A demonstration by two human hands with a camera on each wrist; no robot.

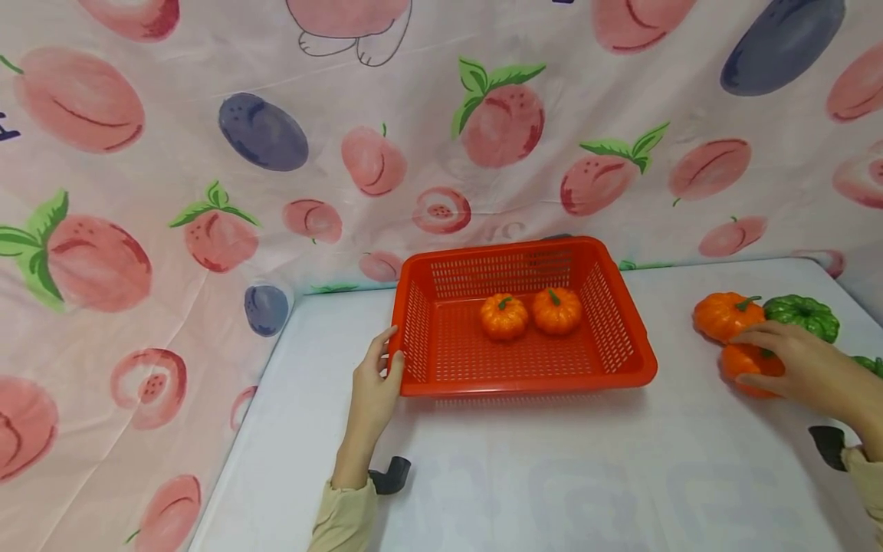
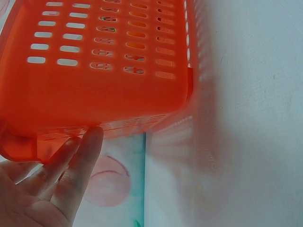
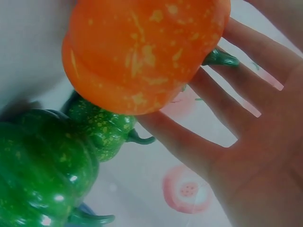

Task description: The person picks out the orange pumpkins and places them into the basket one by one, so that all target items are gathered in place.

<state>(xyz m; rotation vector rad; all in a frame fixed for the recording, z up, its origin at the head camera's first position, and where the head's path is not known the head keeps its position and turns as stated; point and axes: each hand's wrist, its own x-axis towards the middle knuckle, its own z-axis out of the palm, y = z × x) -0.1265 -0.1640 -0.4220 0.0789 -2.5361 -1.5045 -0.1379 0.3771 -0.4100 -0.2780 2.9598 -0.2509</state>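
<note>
A red plastic basket (image 1: 524, 386) with slotted walls stands on the white table. Inside it sit two small orange pumpkins, one left (image 1: 503, 317) and one right (image 1: 555, 312). My left hand (image 1: 375, 376) holds the basket's left rim near the front corner; in the left wrist view its fingers (image 2: 83, 156) lie against the outer wall. Over at the right, my right hand (image 1: 810, 368) grips another orange pumpkin (image 1: 748, 369) from above, its thumb at the near side. In the right wrist view, fingers spread around this pumpkin (image 3: 147, 52) and some fingertips are hidden.
Behind the right hand lie a further orange pumpkin (image 1: 724, 314) and a green pumpkin (image 1: 803, 316). Another green one (image 1: 871, 365) is partly hidden by the hand. A fruit-print cloth (image 1: 414, 169) hangs behind the table (image 1: 524, 475) and along its left.
</note>
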